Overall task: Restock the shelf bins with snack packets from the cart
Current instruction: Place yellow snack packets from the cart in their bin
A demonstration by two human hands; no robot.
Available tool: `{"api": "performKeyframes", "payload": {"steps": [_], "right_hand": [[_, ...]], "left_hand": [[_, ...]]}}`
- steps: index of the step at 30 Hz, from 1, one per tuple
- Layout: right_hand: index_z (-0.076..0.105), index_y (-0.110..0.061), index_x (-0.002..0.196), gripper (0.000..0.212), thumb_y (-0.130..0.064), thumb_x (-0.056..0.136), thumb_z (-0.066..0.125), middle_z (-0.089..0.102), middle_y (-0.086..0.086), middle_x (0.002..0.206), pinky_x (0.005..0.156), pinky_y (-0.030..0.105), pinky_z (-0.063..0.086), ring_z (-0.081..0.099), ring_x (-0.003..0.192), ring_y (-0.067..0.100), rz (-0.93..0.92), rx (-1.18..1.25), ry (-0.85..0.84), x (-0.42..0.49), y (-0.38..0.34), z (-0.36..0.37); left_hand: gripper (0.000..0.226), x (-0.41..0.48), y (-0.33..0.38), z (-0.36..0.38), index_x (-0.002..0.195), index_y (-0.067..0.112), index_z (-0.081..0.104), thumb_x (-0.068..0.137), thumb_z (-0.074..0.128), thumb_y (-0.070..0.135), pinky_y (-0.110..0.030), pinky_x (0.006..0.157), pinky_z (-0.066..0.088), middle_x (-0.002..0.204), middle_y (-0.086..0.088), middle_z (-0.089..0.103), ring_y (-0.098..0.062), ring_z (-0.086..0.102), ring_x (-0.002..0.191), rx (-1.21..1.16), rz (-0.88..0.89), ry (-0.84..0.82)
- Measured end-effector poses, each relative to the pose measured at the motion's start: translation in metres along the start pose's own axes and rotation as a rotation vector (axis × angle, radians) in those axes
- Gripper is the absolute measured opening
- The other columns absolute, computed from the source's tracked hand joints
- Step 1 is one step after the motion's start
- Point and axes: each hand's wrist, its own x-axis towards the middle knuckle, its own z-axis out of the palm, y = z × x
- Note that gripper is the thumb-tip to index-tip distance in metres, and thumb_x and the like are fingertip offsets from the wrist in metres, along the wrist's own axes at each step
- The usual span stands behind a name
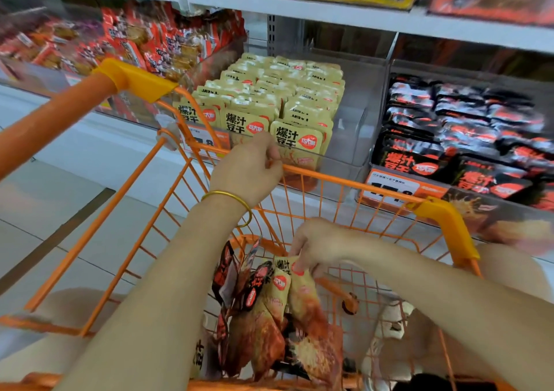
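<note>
While left hand [250, 166] curls shut on cart rim [344, 178], right hand [317, 245] fingers pinch beige packet [302, 288] top (hanging below).

Pale floor tiles [60, 187] are running beneath white metal shelving [329, 10], whose slotted grey upright [271, 35] is standing at the back, everything lying under even, bright light.

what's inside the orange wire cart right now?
Inside the orange wire cart: a loose pile of beige snack packets and black-and-red snack packets. The right hand grips a beige one; the left hand holds the rim. The arms cover the lower layers.
</note>
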Motion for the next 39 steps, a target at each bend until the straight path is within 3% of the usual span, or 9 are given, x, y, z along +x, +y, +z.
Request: {"api": "performKeyframes", "payload": {"steps": [9, 15, 18, 20, 24, 27, 30, 33, 39], "right_hand": [[0.065, -0.016, 0.087, 0.012, -0.005, 0.089, 0.061, 0.065, 0.008, 0.083, 0.06, 0.026, 0.056, 0.064, 0.07, 0.015, -0.312, 0.186, 0.386, -0.056, -0.009, -0.054], [0.062, -0.017, 0.082, 0.018, -0.001, 0.089, 0.059, 0.06, 0.015, 0.078, 0.058, 0.029, 0.055, 0.061, 0.067, 0.022, -0.423, 0.331, 0.643, -0.062, -0.019, -0.066], [0.062, -0.019, 0.084, 0.017, -0.004, 0.089, 0.061, 0.063, 0.021, 0.085, 0.063, 0.036, 0.055, 0.063, 0.073, 0.029, -0.468, 0.33, 0.76, -0.058, -0.024, -0.07], [0.062, -0.018, 0.091, 0.011, -0.007, 0.088, 0.063, 0.065, 0.011, 0.086, 0.063, 0.032, 0.055, 0.064, 0.076, 0.02, -0.486, 0.386, 0.733, -0.059, -0.027, -0.071], [0.063, -0.019, 0.096, 0.021, -0.007, 0.081, 0.071, 0.068, -0.007, 0.088, 0.064, 0.016, 0.054, 0.064, 0.071, -0.003, -0.511, 0.307, 0.587, -0.06, -0.035, -0.077], [0.064, -0.023, 0.09, 0.019, -0.008, 0.081, 0.072, 0.069, -0.008, 0.089, 0.075, 0.02, 0.054, 0.065, 0.079, -0.001, -0.53, 0.271, 0.692, -0.059, -0.039, -0.084], [0.062, -0.019, 0.098, 0.02, -0.012, 0.082, 0.071, 0.068, -0.004, 0.098, 0.08, 0.023, 0.053, 0.065, 0.09, 0.009, -0.55, 0.438, 0.972, -0.058, -0.042, -0.101], [0.056, -0.018, 0.098, 0.018, -0.013, 0.085, 0.067, 0.063, -0.007, 0.094, 0.077, 0.021, 0.049, 0.059, 0.089, 0.008, -0.555, 0.42, 1.202, -0.058, -0.048, -0.118], [0.059, -0.008, 0.109, 0.022, -0.015, 0.088, 0.064, 0.063, 0.0, 0.102, 0.085, 0.031, 0.046, 0.058, 0.097, 0.016, -0.497, 0.159, 1.259, -0.035, -0.052, -0.13]], "left_hand": [[0.023, 0.006, 0.009, -0.01, 0.082, 0.003, 0.063, 0.091, 0.053, 0.021, -0.041, 0.076, 0.05, 0.082, -0.019, 0.062, -0.03, 0.059, 0.079, -0.282, -0.091, -0.002], [0.02, 0.002, 0.018, -0.015, 0.084, 0.016, 0.066, 0.091, 0.055, 0.032, -0.019, 0.058, 0.044, 0.077, -0.008, 0.056, -0.012, 0.052, 0.067, -0.47, -0.121, -0.17], [0.004, 0.004, 0.015, -0.013, 0.09, 0.011, 0.062, 0.089, 0.06, 0.015, -0.037, 0.07, 0.054, 0.087, -0.02, 0.057, -0.025, 0.057, 0.076, -0.466, -0.053, -0.127], [0.009, 0.005, 0.015, -0.014, 0.085, 0.016, 0.06, 0.088, 0.06, 0.007, -0.042, 0.069, 0.055, 0.085, -0.02, 0.056, -0.03, 0.058, 0.077, -0.502, -0.033, -0.046], [0.021, 0.007, 0.017, -0.017, 0.082, 0.023, 0.056, 0.089, 0.058, 0.004, -0.022, 0.057, 0.048, 0.073, -0.001, 0.05, -0.014, 0.051, 0.064, -0.594, 0.026, 0.073], [0.018, 0.01, 0.018, -0.014, 0.097, 0.021, 0.056, 0.089, 0.057, 0.005, -0.026, 0.062, 0.049, 0.082, -0.005, 0.055, -0.016, 0.053, 0.07, -0.636, -0.01, 0.176], [0.021, 0.02, 0.017, -0.013, 0.106, 0.019, 0.055, 0.089, 0.055, 0.006, -0.019, 0.074, 0.047, 0.093, 0.002, 0.058, 0.0, 0.053, 0.078, -0.506, -0.032, 0.32], [0.027, 0.035, 0.015, -0.008, 0.113, 0.01, 0.061, 0.088, 0.054, 0.005, -0.026, 0.089, 0.044, 0.112, -0.005, 0.058, -0.015, 0.053, 0.101, -0.135, 0.062, 0.269], [0.044, 0.041, 0.004, 0.024, 0.127, 0.016, 0.055, 0.083, 0.054, 0.015, -0.043, 0.103, 0.035, 0.131, -0.003, 0.053, -0.028, 0.04, 0.125, 0.212, 0.146, 0.06]]}}
